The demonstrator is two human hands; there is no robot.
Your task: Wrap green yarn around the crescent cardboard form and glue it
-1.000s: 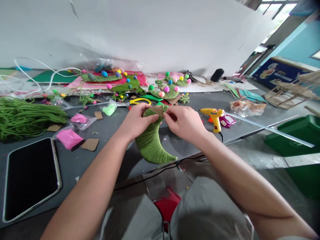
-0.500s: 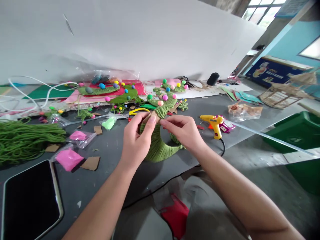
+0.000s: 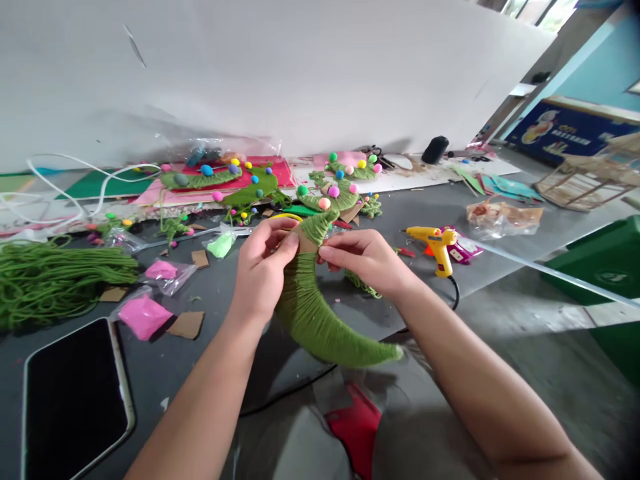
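Observation:
A cardboard crescent wrapped in green yarn (image 3: 320, 317) is held up in front of me, its lower tip pointing right. Near its upper tip a band of bare cardboard (image 3: 307, 245) shows between the wrapped parts. My left hand (image 3: 263, 270) grips the outer edge beside this band, thumb on the front. On the inner edge, my right hand (image 3: 367, 260) is closed in a pinch; whether a yarn strand is also between its fingertips I cannot tell. Some loose green yarn (image 3: 364, 285) lies under my right hand.
A yellow glue gun (image 3: 434, 245) lies to the right, its cord running off the table edge. Left are a green yarn bundle (image 3: 65, 277), pink clay packets (image 3: 144, 316) and a tablet (image 3: 75, 400). Behind lie yarn-wrapped pieces with pompoms (image 3: 333, 193). A green bin (image 3: 600, 260) stands right.
The crescent has tilted up, so its front and lower tip now show more fully. The bare band is more visible between my hands. Both hands keep close to it.

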